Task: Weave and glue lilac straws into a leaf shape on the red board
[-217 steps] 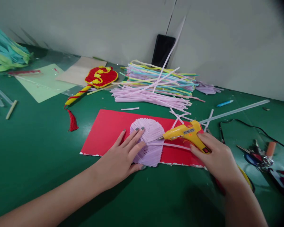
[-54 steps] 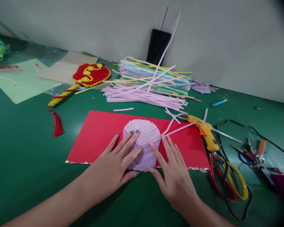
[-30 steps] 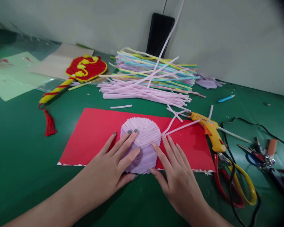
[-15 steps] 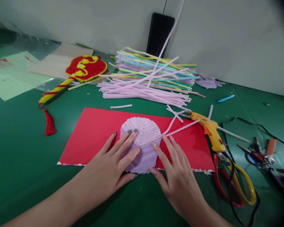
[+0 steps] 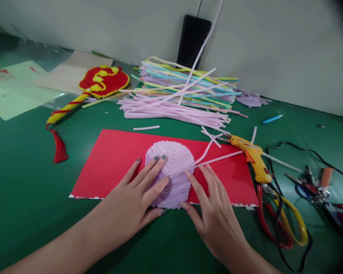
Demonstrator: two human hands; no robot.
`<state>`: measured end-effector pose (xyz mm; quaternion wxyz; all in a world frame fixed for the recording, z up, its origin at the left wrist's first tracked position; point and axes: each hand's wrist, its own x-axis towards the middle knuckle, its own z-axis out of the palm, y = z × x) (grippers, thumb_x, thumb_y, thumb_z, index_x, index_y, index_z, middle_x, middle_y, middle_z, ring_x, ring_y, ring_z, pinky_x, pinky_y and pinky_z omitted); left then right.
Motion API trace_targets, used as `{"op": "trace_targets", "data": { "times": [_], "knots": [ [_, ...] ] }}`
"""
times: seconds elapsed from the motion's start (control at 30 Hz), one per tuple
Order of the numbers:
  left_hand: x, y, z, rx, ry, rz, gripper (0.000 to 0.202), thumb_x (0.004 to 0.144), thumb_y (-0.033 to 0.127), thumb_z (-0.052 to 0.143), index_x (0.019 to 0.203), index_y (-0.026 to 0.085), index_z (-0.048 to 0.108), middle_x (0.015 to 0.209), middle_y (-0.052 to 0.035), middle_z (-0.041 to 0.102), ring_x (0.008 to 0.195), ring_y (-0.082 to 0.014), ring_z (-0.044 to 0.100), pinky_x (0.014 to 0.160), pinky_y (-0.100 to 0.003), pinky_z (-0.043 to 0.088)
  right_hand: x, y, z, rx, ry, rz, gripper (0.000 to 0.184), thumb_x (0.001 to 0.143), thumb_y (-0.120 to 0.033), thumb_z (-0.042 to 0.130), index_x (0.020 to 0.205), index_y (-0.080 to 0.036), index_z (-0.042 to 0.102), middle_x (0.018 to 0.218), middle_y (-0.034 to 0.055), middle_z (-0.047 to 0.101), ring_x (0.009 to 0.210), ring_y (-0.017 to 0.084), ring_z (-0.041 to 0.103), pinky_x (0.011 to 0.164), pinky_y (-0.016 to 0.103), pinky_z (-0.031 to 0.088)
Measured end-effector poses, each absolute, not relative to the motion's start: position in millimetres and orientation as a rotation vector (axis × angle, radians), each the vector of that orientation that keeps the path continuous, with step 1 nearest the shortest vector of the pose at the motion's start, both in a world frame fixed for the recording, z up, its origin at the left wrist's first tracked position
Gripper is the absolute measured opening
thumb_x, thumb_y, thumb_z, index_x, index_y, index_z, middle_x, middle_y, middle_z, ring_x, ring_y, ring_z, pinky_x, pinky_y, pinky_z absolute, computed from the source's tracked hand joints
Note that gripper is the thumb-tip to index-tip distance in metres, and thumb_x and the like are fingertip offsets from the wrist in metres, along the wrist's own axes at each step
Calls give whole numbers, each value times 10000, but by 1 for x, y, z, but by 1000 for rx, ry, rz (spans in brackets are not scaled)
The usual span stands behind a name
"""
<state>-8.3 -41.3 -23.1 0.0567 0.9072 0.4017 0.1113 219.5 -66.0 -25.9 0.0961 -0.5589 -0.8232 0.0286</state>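
A rounded lilac piece (image 5: 177, 154), made of pipe cleaners laid side by side in a V pattern, lies on a red sheet (image 5: 114, 160). My left hand (image 5: 140, 194) rests on its left part with fingers spread. At its right edge lies my right hand (image 5: 213, 201), fingers stretched out, the fingertips touching the edge. Just above those fingertips a loose lilac pipe cleaner (image 5: 223, 157) runs out to the right, toward the glue gun. A second, bent pipe cleaner (image 5: 206, 151) rises from the same edge. Part of the piece is hidden under my left fingers.
A yellow glue gun (image 5: 253, 158) lies at the right, above pliers or cutters with red and yellow handles (image 5: 298, 224) and keys (image 5: 320, 194). Behind are bundled pipe cleaners (image 5: 174, 110), a black phone (image 5: 193, 42) against the wall, and a red fan (image 5: 114, 82) with tassel.
The loose pipe cleaner at the right has swung slightly downward and lies lower, nearer the line of the piece's strips. My right fingertips have shifted a little; my left hand stays put.
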Motion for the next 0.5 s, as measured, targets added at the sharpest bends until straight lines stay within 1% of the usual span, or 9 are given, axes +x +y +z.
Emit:
{"op": "trace_targets", "data": {
  "times": [0.13,0.37,0.5],
  "knots": [
    [-9,-41,-23,2747,1217,354,474,921,477,439,1295,190,496,1531,-126,265,1397,-287,267,1143,-497,178,219,-66,-25,-1661,-2422,93,624,918,-485,434,1456,-202,294,1466,131,327,1367,300,282,1015,499,418],
    [-9,-41,-23,2768,1212,326,481,921,469,442,1311,189,476,1538,-141,236,1406,-292,241,1130,-513,194,221,-65,-26,-1642,-2416,98,592,920,-469,440,1430,-185,336,1474,129,324,1369,296,282,1019,499,414],
    [-9,-41,-22,2757,1212,340,481,917,469,453,1312,196,479,1536,-131,246,1401,-289,257,1133,-507,198,221,-65,-26,-1635,-2409,101,585,918,-463,449,1421,-181,350,1469,131,336,1369,296,288,1022,494,414]
  ]
}}
